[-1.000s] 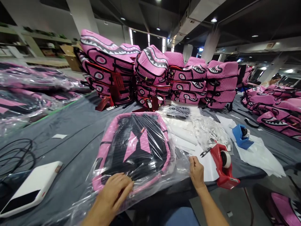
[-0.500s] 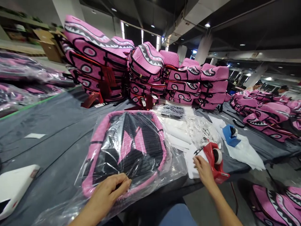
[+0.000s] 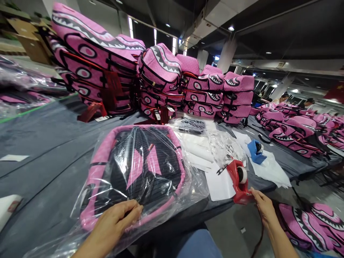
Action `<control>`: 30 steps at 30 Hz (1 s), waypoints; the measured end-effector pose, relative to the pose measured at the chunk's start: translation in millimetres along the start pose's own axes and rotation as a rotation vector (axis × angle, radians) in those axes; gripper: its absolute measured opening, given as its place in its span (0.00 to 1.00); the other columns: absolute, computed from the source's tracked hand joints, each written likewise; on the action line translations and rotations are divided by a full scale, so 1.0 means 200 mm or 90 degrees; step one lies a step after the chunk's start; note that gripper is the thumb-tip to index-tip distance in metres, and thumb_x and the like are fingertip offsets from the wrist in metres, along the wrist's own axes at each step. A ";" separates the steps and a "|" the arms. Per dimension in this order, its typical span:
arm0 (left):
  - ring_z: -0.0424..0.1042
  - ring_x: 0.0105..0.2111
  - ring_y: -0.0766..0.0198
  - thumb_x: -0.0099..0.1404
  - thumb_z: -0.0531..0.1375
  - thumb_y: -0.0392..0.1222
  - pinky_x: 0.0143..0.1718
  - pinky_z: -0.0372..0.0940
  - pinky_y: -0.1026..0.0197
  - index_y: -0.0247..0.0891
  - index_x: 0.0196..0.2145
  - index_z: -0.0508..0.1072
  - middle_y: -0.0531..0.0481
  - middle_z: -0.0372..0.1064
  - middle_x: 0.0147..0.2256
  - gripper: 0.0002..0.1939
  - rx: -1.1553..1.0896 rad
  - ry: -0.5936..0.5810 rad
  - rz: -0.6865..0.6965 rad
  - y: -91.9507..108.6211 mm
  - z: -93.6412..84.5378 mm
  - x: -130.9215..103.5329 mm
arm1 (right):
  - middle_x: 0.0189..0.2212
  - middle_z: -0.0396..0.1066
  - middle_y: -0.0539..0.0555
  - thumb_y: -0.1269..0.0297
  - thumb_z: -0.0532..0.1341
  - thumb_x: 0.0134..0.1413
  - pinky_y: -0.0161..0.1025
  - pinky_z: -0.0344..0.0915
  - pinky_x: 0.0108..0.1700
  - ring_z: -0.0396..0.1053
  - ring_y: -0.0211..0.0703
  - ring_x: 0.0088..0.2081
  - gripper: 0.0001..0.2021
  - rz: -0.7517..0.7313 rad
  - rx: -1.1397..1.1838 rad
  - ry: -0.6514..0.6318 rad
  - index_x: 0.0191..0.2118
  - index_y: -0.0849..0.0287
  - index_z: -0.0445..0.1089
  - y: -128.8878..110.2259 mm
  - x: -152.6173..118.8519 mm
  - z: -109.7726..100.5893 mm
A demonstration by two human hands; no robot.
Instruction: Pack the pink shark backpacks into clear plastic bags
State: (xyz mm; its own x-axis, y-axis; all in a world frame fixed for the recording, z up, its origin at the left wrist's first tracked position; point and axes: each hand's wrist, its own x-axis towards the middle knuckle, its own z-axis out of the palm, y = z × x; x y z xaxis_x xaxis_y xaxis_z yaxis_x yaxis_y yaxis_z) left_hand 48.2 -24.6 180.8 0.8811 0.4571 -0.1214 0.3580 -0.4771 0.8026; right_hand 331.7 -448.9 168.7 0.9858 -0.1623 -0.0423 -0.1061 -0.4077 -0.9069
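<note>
The bagged backpack (image 3: 150, 168) lies on the tabletop (image 3: 59, 143). Behind it stand backpack stacks (image 3: 161, 77). To its right come a paper sheet (image 3: 219, 182) and then two tape dispensers (image 3: 237, 188).

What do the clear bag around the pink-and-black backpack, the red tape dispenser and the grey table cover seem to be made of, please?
Clear bag: thin, glossy plastic film, judging by its sharp creases and bright glints.
Red tape dispenser: probably smooth hard plastic, given its moulded look, though painted metal is possible.
Grey table cover: likely matt fabric, since it wrinkles and shows little glare.
</note>
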 end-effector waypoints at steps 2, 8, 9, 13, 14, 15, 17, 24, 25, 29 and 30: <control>0.63 0.27 0.59 0.59 0.46 0.70 0.30 0.59 0.58 0.43 0.19 0.58 0.51 0.62 0.23 0.28 0.000 -0.001 -0.006 0.01 0.00 0.00 | 0.26 0.78 0.56 0.39 0.70 0.24 0.37 0.58 0.24 0.67 0.46 0.26 0.28 -0.005 0.018 0.010 0.27 0.61 0.80 -0.01 0.00 0.02; 0.63 0.27 0.60 0.61 0.46 0.69 0.30 0.57 0.59 0.43 0.20 0.58 0.52 0.60 0.23 0.28 0.013 0.003 -0.008 -0.03 0.02 0.00 | 0.27 0.78 0.62 0.33 0.66 0.29 0.45 0.67 0.33 0.72 0.53 0.30 0.29 -0.130 -0.054 0.095 0.24 0.59 0.76 -0.08 -0.02 0.02; 0.64 0.27 0.59 0.61 0.46 0.69 0.30 0.57 0.59 0.43 0.20 0.59 0.52 0.61 0.23 0.28 0.013 0.004 -0.007 -0.04 0.02 0.00 | 0.27 0.78 0.62 0.32 0.64 0.32 0.46 0.67 0.34 0.72 0.53 0.30 0.29 -0.160 -0.085 0.118 0.25 0.58 0.75 -0.08 -0.05 0.02; 0.67 0.27 0.58 0.59 0.48 0.71 0.32 0.60 0.59 0.42 0.21 0.66 0.51 0.65 0.24 0.29 0.005 -0.008 -0.017 -0.05 0.02 0.00 | 0.24 0.72 0.54 0.35 0.63 0.42 0.40 0.64 0.26 0.68 0.45 0.25 0.25 -0.134 -0.035 0.118 0.30 0.54 0.69 0.02 -0.18 -0.01; 0.68 0.28 0.57 0.58 0.48 0.71 0.32 0.61 0.59 0.42 0.21 0.67 0.51 0.66 0.24 0.29 -0.003 -0.014 -0.022 -0.04 0.01 0.00 | 0.23 0.69 0.51 0.36 0.64 0.42 0.38 0.62 0.23 0.66 0.43 0.23 0.24 -0.089 0.038 0.102 0.30 0.54 0.67 0.06 -0.21 0.00; 0.69 0.28 0.57 0.58 0.48 0.71 0.32 0.62 0.59 0.42 0.22 0.68 0.50 0.67 0.24 0.30 -0.009 -0.022 -0.026 -0.03 0.00 0.00 | 0.21 0.66 0.48 0.37 0.66 0.42 0.35 0.60 0.20 0.63 0.40 0.21 0.23 -0.042 0.127 0.081 0.29 0.53 0.65 0.10 -0.24 0.02; 0.70 0.29 0.56 0.57 0.48 0.71 0.32 0.63 0.59 0.42 0.22 0.69 0.50 0.68 0.24 0.30 -0.015 -0.029 -0.026 -0.02 0.00 0.00 | 0.18 0.56 0.43 0.44 0.70 0.42 0.30 0.53 0.17 0.56 0.34 0.18 0.23 0.047 0.303 0.005 0.26 0.53 0.59 0.16 -0.29 0.10; 0.65 0.26 0.59 0.58 0.50 0.68 0.29 0.58 0.60 0.43 0.19 0.63 0.51 0.65 0.22 0.26 -0.021 0.005 -0.001 -0.01 0.01 0.01 | 0.20 0.46 0.39 0.46 0.69 0.55 0.27 0.41 0.18 0.38 0.30 0.19 0.23 0.129 0.454 -0.619 0.29 0.53 0.55 -0.18 -0.63 0.49; 0.64 0.26 0.59 0.59 0.49 0.67 0.29 0.58 0.60 0.43 0.19 0.62 0.52 0.64 0.22 0.26 -0.017 0.005 0.000 -0.01 0.01 0.01 | 0.20 0.48 0.40 0.44 0.66 0.57 0.28 0.42 0.19 0.39 0.30 0.19 0.22 0.080 0.403 -0.681 0.30 0.53 0.56 -0.29 -0.67 0.53; 0.62 0.26 0.60 0.60 0.47 0.64 0.29 0.55 0.60 0.43 0.19 0.60 0.52 0.61 0.21 0.24 -0.008 0.012 -0.005 0.05 0.00 0.00 | 0.24 0.58 0.44 0.47 0.63 0.61 0.32 0.51 0.29 0.53 0.34 0.25 0.18 -0.376 0.050 -0.906 0.31 0.56 0.63 -0.75 -0.70 0.72; 0.62 0.26 0.60 0.60 0.47 0.64 0.29 0.54 0.60 0.43 0.19 0.59 0.53 0.60 0.21 0.24 -0.008 0.012 -0.009 0.06 0.00 0.00 | 0.24 0.59 0.44 0.50 0.62 0.63 0.32 0.51 0.30 0.54 0.34 0.26 0.16 -0.496 -0.037 -0.946 0.30 0.56 0.65 -0.85 -0.69 0.78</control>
State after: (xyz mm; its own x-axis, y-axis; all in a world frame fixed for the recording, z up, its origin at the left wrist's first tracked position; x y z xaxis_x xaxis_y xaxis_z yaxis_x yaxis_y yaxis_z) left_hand 52.8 -30.0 191.1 0.8698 0.4783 -0.1215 0.3665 -0.4613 0.8080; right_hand 233.8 -216.7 262.4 0.0579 0.9982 0.0155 0.4623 -0.0131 -0.8866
